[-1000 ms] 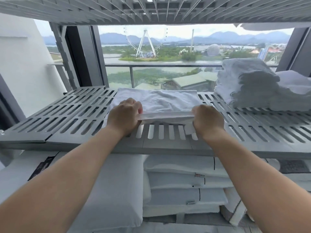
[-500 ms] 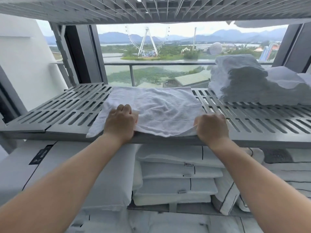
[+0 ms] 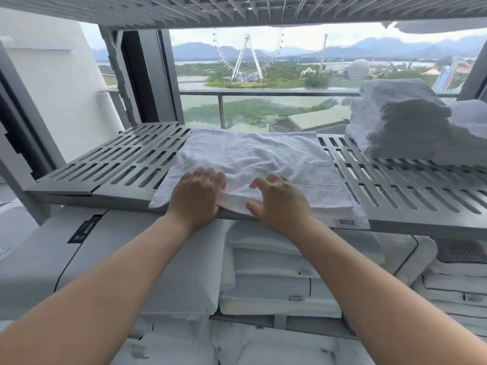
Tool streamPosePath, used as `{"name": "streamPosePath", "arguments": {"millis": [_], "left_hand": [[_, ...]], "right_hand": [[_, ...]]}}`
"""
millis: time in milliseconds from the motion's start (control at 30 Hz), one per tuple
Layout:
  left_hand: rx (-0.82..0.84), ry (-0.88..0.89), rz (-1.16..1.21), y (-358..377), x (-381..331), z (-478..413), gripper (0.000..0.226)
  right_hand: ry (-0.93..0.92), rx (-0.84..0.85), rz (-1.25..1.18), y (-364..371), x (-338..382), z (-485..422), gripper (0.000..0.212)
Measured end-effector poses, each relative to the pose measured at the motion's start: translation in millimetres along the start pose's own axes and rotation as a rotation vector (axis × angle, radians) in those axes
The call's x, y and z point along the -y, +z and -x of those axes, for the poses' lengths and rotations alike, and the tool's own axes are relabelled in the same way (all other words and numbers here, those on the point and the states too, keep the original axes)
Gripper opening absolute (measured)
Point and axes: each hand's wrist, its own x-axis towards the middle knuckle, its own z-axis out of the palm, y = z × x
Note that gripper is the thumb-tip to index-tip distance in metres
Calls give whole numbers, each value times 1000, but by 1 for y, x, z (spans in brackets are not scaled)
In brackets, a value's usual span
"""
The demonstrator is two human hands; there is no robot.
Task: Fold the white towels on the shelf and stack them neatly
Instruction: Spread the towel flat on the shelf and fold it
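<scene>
Has white towel (image 3: 263,159) spread flat across the middle of the shelf (image 3: 126,164), near hem draped over shelf front. Grips a raised fold at shelf front with left hand (image 3: 196,196), fingers curled over it. Touches towel just beside with right hand (image 3: 279,204), fingers arched and spread, thumb against fold; cannot tell whether pinching. Shows folded towels (image 3: 400,127) stacked at shelf's right end.

The person's two arms are bare, the left forearm (image 3: 105,272) seen from the lower left of the frame and the right forearm (image 3: 374,283) from the lower right, both smooth and slim, each ending in a bare hand, left hand (image 3: 196,197) and right hand (image 3: 280,205).
</scene>
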Motion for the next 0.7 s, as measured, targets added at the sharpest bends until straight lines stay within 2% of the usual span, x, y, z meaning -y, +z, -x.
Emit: {"name": "streamPosePath", "arguments": {"millis": [67, 167, 233, 300, 400, 500, 533, 633, 700], "left_hand": [[-20, 31, -48, 0, 17, 8, 30], [-30, -101, -100, 1, 43, 12, 36], [8, -162, -55, 4, 58, 10, 30], [16, -147, 38, 8, 68, 7, 21], [31, -134, 119, 11, 74, -5, 12], [27, -194, 198, 3, 80, -28, 13], [29, -194, 204, -2, 83, -36, 16], [136, -31, 113, -16, 96, -55, 27], [285, 36, 87, -29, 106, -64, 33]], "right_hand": [[-16, -28, 12, 8, 6, -13, 48], [-41, -22, 23, 18, 19, -31, 31], [-51, -54, 31, 26, 24, -35, 27], [-31, -121, 16, 33, 23, -34, 27], [-42, -166, -15, 37, 25, -30, 41], [-106, -64, 38, 36, 37, -31, 69], [-115, -56, 72, 38, 39, -32, 66], [-46, -176, -6, 41, 36, -38, 31], [16, -202, -121, 42, 30, -41, 29]]}}
